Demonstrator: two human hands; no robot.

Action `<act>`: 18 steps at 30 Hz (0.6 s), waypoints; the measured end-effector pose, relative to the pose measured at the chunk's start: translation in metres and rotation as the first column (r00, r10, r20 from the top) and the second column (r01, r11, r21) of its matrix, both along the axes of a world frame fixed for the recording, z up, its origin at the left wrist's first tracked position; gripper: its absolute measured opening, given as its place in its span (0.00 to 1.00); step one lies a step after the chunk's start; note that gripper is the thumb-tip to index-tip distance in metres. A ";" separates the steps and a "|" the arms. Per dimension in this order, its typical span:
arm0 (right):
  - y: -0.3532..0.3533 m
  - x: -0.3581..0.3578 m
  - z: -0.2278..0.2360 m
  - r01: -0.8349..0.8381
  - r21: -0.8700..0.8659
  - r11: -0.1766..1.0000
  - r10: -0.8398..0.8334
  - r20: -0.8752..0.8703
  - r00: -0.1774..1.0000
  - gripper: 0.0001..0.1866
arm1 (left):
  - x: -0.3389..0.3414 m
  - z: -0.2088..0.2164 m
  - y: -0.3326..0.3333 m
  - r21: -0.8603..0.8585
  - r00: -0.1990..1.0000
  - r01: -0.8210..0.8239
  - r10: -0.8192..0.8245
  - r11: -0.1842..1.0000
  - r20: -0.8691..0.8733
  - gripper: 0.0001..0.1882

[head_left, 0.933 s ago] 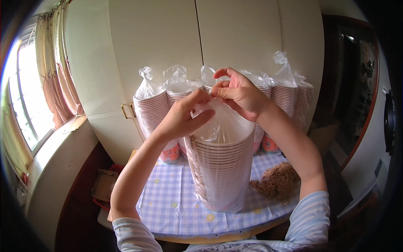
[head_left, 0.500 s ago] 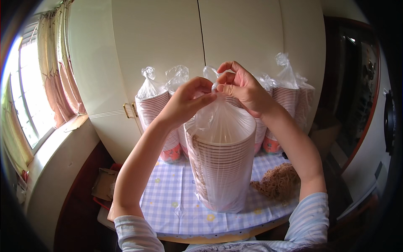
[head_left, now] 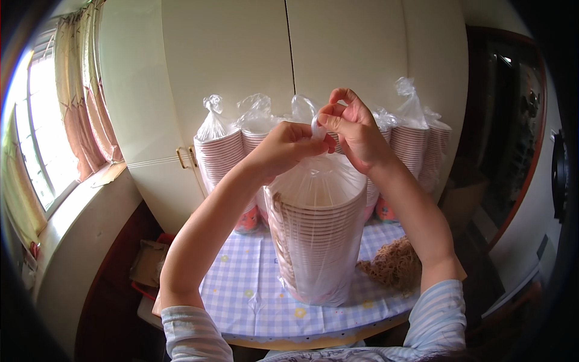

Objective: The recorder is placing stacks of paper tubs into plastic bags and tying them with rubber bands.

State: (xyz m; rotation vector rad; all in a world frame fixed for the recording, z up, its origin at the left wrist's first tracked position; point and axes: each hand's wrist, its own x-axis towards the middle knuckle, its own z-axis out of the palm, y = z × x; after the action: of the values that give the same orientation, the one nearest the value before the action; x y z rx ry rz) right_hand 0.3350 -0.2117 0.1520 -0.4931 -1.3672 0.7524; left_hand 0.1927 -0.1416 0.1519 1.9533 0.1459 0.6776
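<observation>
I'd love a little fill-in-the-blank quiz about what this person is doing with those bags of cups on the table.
1. Both the left hand and the right hand grip the gathered ____ of the clear plastic bag.
2. Inside that bag sits a stack of ____.
3. The bag stands on a tablecloth with a blue and white ____ pattern.
4. More tied bags stand behind it, in front of a cream ____.

Missing words: top; cups; checked; cupboard
</observation>
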 end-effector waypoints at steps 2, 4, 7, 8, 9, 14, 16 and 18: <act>0.001 -0.004 0.000 -0.003 0.024 1.000 0.003 -0.027 1.000 0.12 | -0.001 -0.002 -0.004 0.064 0.998 -0.061 0.062 0.996 -0.010 0.10; 0.002 -0.003 0.000 0.006 0.050 0.999 -0.003 -0.051 0.999 0.12 | 0.005 -0.010 -0.002 0.155 0.993 -0.115 0.114 0.981 0.014 0.10; 0.003 0.000 -0.003 0.018 0.034 0.999 -0.017 -0.032 0.999 0.12 | 0.008 -0.018 -0.006 0.448 0.979 -0.204 0.179 0.870 0.100 0.12; 0.002 -0.001 -0.003 0.024 0.061 0.998 -0.022 -0.039 0.999 0.12 | 0.009 -0.018 -0.005 0.518 0.975 -0.221 0.205 0.826 0.088 0.11; 0.000 0.000 -0.004 0.034 0.087 0.996 -0.030 -0.045 0.999 0.11 | 0.010 -0.015 -0.007 0.585 0.970 -0.231 0.229 0.777 0.079 0.11; -0.018 0.042 0.037 -0.100 0.502 0.859 0.229 -0.204 0.952 0.14 | 0.016 -0.029 0.004 0.905 0.941 0.040 0.287 0.424 -0.176 0.12; -0.052 0.047 0.063 -0.101 0.537 0.838 0.158 -0.062 0.985 0.13 | -0.003 -0.015 0.003 0.449 0.852 -0.123 0.326 0.885 -0.410 0.18; -0.082 0.055 0.076 -0.024 0.582 0.813 -0.034 0.088 0.996 0.10 | -0.009 -0.013 -0.001 0.456 0.911 -0.110 0.273 0.883 -0.309 0.19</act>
State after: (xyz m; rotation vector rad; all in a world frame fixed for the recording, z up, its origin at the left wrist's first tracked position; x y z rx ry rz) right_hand 0.3900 -0.2939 0.2279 -0.0389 -1.5977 0.2694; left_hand 0.1839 -0.1429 0.1387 2.5105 0.4639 0.4914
